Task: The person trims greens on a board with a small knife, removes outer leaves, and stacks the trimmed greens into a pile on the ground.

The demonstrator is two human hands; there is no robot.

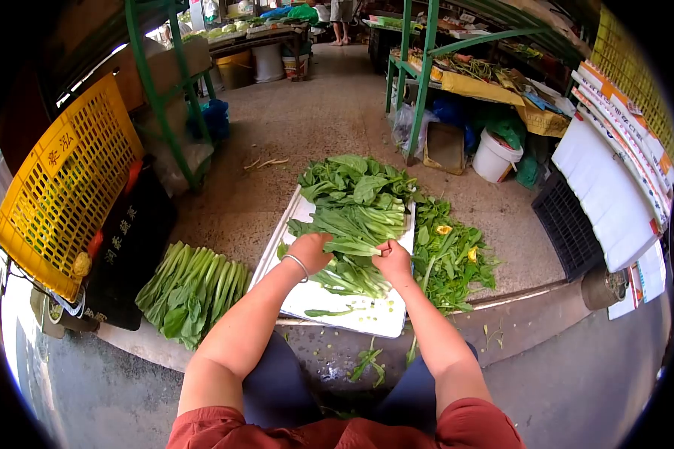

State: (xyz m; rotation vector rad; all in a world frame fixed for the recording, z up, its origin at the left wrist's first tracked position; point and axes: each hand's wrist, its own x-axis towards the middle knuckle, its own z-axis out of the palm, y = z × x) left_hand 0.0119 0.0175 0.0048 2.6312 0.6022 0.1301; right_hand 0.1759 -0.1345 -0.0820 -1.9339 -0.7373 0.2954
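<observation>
A white foam board (389, 320) lies in front of me, piled with leafy greens (367, 190). Between my hands stretches a leafy green stalk (352, 247), its leaf to the left and its pale stem to the right. My left hand (309, 253), with a bangle at the wrist, is closed around the leafy part; its fingertips are partly hidden. My right hand (393, 262) pinches the stem end. More cut greens lie beneath both hands, and small leaf scraps dot the board.
Bundled greens (195, 288) lie to the left, loose leaves (445, 254) to the right. A yellow crate (71, 179) and black crate (131, 243) stand at left. White foam boxes (606, 187), a white bucket (496, 156) and green-framed shelves (424, 82) are at right.
</observation>
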